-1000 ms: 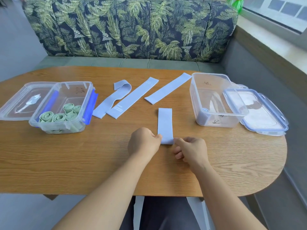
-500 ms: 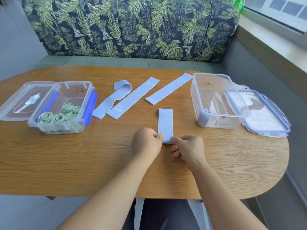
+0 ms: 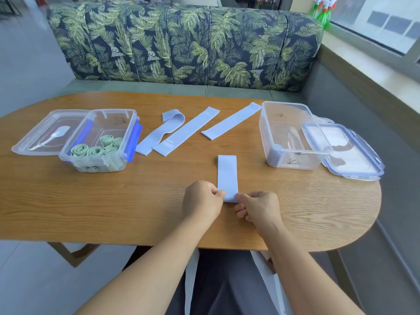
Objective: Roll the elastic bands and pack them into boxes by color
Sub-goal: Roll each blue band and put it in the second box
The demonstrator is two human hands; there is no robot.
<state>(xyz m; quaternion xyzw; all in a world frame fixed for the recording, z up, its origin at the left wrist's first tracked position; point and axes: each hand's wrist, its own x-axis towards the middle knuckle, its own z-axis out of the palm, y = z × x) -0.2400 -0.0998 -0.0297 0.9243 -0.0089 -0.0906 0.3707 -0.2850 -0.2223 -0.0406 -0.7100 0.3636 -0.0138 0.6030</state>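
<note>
A: Entry, pale blue elastic band (image 3: 227, 173). Risk noted?

B: Judged: the roll could start crooked or spring open. Cause: the near end was gripped only at its two corners, one by the left hand (image 3: 202, 198), one by the right hand (image 3: 256, 208). Uneven turning on either side would skew it. Stretch fabric would likely unwind if released early.

A: Fingers?

B: The fingers (image 3: 219, 193) of both hands were curled and clamped on the band's near edge, holding nothing else.

A: Location and appearance?

B: It lay flat on the desk (image 3: 91, 201), running away from the person, between the box of green rolls (image 3: 102, 142) and the clear box (image 3: 293, 142) that held one blue roll (image 3: 276, 147). Matte, smooth, doubled flat, far end square. The near end looked just lifted, the roll barely begun. Three more blue bands (image 3: 188, 133) lay unrolled further back
</note>
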